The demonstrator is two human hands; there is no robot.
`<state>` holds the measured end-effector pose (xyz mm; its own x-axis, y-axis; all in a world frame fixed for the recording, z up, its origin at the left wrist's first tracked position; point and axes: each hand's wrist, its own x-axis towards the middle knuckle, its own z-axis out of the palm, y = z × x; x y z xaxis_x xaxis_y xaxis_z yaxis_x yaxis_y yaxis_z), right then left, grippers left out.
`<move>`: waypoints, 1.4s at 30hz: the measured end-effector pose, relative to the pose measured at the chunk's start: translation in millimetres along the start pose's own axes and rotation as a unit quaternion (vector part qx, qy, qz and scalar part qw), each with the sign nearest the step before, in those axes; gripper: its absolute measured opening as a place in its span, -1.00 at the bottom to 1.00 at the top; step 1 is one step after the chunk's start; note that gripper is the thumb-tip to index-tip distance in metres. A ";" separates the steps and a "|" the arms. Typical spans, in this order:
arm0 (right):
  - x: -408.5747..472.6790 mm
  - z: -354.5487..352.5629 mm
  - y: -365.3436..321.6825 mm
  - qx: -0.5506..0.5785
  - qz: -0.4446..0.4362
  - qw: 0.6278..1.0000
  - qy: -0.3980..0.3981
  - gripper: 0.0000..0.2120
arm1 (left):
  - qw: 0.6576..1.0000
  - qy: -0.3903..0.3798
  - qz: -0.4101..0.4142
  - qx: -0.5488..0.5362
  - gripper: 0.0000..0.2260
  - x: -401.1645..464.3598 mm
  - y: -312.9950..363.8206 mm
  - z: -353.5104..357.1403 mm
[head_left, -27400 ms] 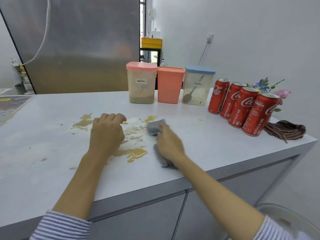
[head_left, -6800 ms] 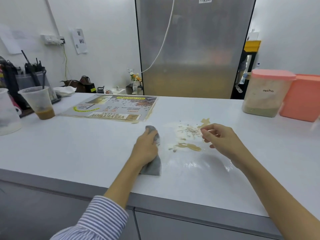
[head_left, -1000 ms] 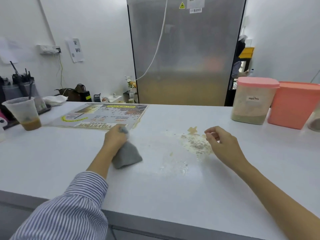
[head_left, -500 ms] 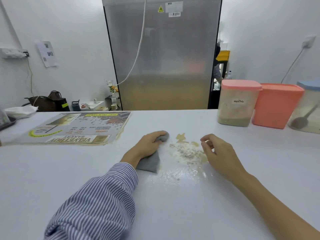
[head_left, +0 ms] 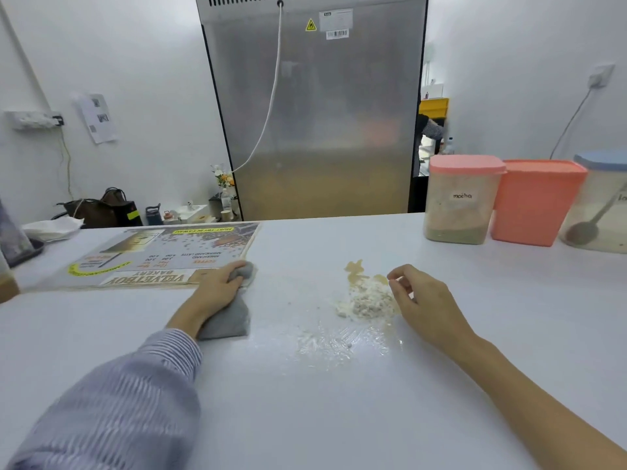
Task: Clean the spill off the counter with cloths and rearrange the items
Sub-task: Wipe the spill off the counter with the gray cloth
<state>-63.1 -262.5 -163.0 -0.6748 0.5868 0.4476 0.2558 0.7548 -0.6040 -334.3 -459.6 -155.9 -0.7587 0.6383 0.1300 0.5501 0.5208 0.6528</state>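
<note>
My left hand (head_left: pixel 219 288) presses a grey cloth (head_left: pixel 230 317) flat on the white counter (head_left: pixel 305 401), right at the near corner of a laminated menu sheet (head_left: pixel 159 257). A heap of pale powder and crumbs (head_left: pixel 368 301) with a small brown liquid stain (head_left: pixel 354 269) behind it lies right of the cloth. A thin wet smear (head_left: pixel 339 340) spreads in front of the heap. My right hand (head_left: pixel 419 300) rests just right of the heap, fingers loosely curled and apart, holding nothing.
Three containers stand at the back right: a pink-lidded jar labelled mocha (head_left: pixel 461 198), an orange box (head_left: pixel 536 201), and a blue-lidded jar with a spoon (head_left: pixel 600 205). A steel fridge (head_left: pixel 312 113) rises behind the counter. Dark items sit at the far left edge (head_left: pixel 17 242).
My left hand has slid the cloth leftwards away from the heap, up to the corner of the menu sheet. My right hand has stayed beside the heap.
</note>
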 end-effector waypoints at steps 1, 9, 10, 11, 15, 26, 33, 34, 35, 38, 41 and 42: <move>-0.2 0.3 0.4 -0.003 -0.001 1.000 -0.002 -0.85 | 1.000 0.005 0.009 0.001 -0.65 0.3 0.1 8.1; 2.6 1.7 -7.7 0.012 -0.012 1.000 -0.004 -0.85 | 0.986 -0.094 0.123 -0.059 -0.60 -56.3 77.4 70.9; 2.0 2.7 -9.5 0.015 -0.014 1.000 -0.007 -0.85 | 0.984 -0.101 0.136 -0.059 -0.60 -67.4 82.4 76.5; 0.7 3.8 -11.1 0.019 -0.016 1.000 -0.012 -0.85 | 0.983 -0.094 0.147 -0.065 -0.60 -77.7 85.4 78.6; -4.1 7.5 -14.8 0.036 -0.027 0.999 -0.026 -0.84 | 0.984 0.008 0.097 -0.151 -0.62 -97.0 79.8 42.1; -7.7 3.3 -16.6 0.050 -0.043 0.998 -0.022 -0.84 | 0.995 0.090 0.051 -0.014 -0.73 -113.7 51.1 61.0; -7.6 -5.6 -13.7 0.063 -0.028 0.997 0.022 -0.83 | 0.968 0.012 0.034 -0.247 -0.64 -110.9 136.6 127.4; -7.9 -6.9 -13.5 0.071 -0.019 0.997 0.027 -0.84 | 0.952 0.019 0.005 -0.307 -0.61 -109.3 135.1 121.3; -8.2 -8.0 -13.3 0.080 -0.010 0.996 0.029 -0.84 | 0.932 0.035 -0.010 -0.360 -0.60 -110.0 130.3 109.5; -9.2 -6.9 -14.3 0.096 0.007 0.995 0.017 -0.84 | 0.909 0.088 -0.013 -0.406 -0.59 -114.7 103.4 52.3; -9.3 1.6 -19.0 0.097 0.016 0.995 -0.019 -0.83 | 0.903 0.149 -0.074 -0.396 -0.63 -116.8 45.5 -7.1; -8.6 4.5 -21.9 0.098 0.016 0.995 -0.030 -0.83 | 0.905 0.179 -0.112 -0.369 -0.66 -114.6 22.3 -20.0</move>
<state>-66.0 -285.4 -156.6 -0.7104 0.5868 0.3885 0.1428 0.6607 -0.7369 -242.0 -532.5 -141.3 -0.9596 0.2700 0.0796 0.0852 0.0088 0.9963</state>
